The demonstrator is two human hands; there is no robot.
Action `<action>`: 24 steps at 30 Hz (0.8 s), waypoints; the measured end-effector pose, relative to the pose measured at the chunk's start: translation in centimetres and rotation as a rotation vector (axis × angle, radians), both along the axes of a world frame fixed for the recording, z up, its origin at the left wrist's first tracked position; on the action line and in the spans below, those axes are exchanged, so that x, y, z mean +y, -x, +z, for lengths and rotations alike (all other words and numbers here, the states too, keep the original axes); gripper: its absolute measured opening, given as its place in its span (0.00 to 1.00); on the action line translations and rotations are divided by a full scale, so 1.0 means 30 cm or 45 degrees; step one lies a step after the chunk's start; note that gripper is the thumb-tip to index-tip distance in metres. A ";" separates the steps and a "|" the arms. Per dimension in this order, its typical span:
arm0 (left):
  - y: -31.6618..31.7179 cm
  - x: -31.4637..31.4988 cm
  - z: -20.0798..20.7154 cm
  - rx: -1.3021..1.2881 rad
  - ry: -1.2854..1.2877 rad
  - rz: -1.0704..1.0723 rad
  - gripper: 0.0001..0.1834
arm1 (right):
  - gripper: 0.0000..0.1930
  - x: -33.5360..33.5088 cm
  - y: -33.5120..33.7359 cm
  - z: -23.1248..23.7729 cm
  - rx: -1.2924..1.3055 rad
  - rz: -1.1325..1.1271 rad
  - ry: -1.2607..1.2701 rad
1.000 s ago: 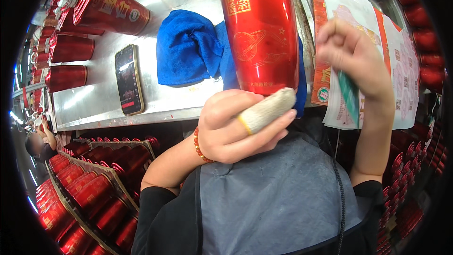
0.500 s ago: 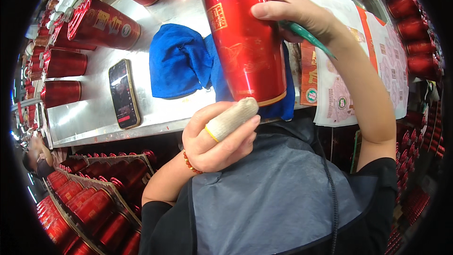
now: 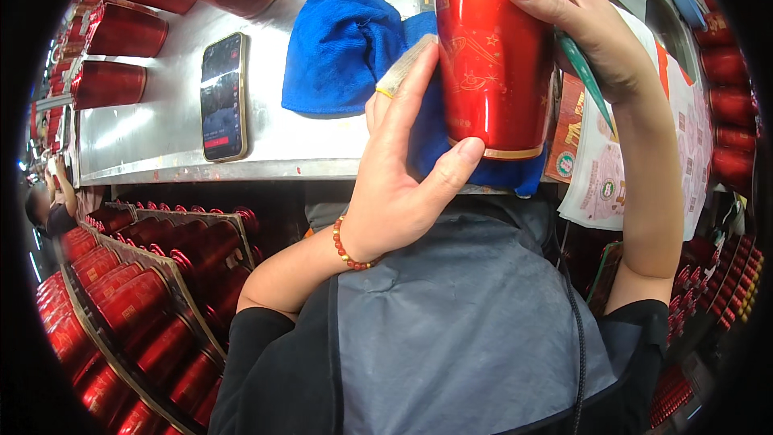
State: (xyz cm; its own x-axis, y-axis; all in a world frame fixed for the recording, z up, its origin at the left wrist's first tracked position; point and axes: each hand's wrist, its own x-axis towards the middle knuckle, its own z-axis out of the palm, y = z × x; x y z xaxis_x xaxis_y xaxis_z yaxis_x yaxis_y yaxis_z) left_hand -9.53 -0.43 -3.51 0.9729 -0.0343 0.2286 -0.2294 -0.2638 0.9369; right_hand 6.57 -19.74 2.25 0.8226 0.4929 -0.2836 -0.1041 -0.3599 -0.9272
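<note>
A glossy red canister (image 3: pixel 499 64) with gold drawings and a gold bottom rim lies tilted over a blue cloth (image 3: pixel 338 56) on the metal table. My right hand (image 3: pixel 592 28) is closed round its right side, thumb on top. A green pointed tool (image 3: pixel 585 80), of a kind I cannot make out, is also held under those fingers. My left hand (image 3: pixel 407 173) grips the canister's near left corner, its thumb on the bottom rim and its fingers straight along the side. A pale finger cot (image 3: pixel 403 68) with a yellow edge covers one left finger. The canister's top is cut off by the view.
A phone (image 3: pixel 225 97) lies left of the cloth on the metal table (image 3: pixel 161 141). More red canisters (image 3: pixel 113 84) stand at the far left. Printed sheets (image 3: pixel 644 169) lie at the right. Racks of red canisters (image 3: pixel 133 298) fill the lower left, and another person (image 3: pixel 58 201) is beyond.
My left hand has straightened its curled fingers and moved up along the canister's left side, thumb on the rim. The canister has shifted right in view, and its printed label has turned further left.
</note>
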 end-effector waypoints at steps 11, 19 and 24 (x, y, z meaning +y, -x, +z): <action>-0.010 -0.008 0.011 -0.003 -0.042 -0.032 0.46 | 0.40 0.020 0.016 0.014 -0.045 0.023 -0.027; 0.001 0.028 -0.022 -0.119 -0.006 0.041 0.39 | 0.37 -0.030 -0.016 -0.058 0.006 -0.027 -0.213; 0.057 0.065 0.032 -0.566 -0.404 -0.056 0.21 | 0.32 -0.077 -0.085 -0.117 0.176 0.159 -0.285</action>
State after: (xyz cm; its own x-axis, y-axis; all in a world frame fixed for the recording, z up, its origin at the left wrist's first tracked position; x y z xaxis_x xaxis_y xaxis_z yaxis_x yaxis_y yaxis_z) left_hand -11.25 1.52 -2.54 0.7808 -0.2070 0.5895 -0.6026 -0.4990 0.6229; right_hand 9.12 -22.05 -1.25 0.7126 0.6509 -0.2616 -0.2027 -0.1660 -0.9651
